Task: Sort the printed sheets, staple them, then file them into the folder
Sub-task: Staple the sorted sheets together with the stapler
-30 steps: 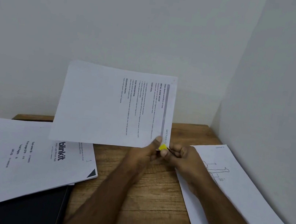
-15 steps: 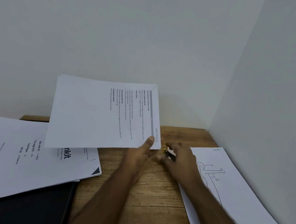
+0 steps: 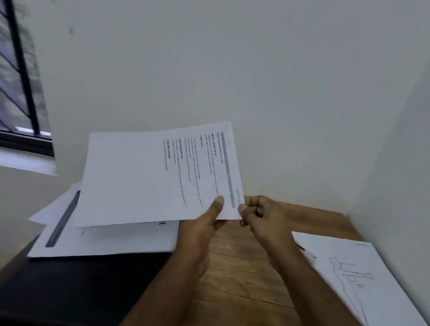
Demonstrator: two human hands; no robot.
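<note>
Printed sheets (image 3: 149,181) are being held up off the table (image 3: 241,278), tilted, with their near corner caught between both hands; the left hand (image 3: 204,225) is gripping the bottom edge, thumb lying on the printed face and fingers hidden beneath; the right hand (image 3: 262,214) is curling its fingers at the very corner, thumb tip touching the paper's edge, and whether it is holding anything besides I cannot tell; I am seeing no staple in that corner, though it is too small to be sure; more loose pages (image 3: 101,243) are lying spread under the raised ones, overlapping the dark folder (image 3: 72,289), which is lying flat and shut at the table's left side; a drawing sheet (image 3: 373,292) with a figure outline is lying apart along the right wall; so, by my reckoning, sorting is only partly done, with piles still separate; stapling looks to be the step in hand or just ahead; filing is not yet begun, since nothing is going into the folder.
</note>
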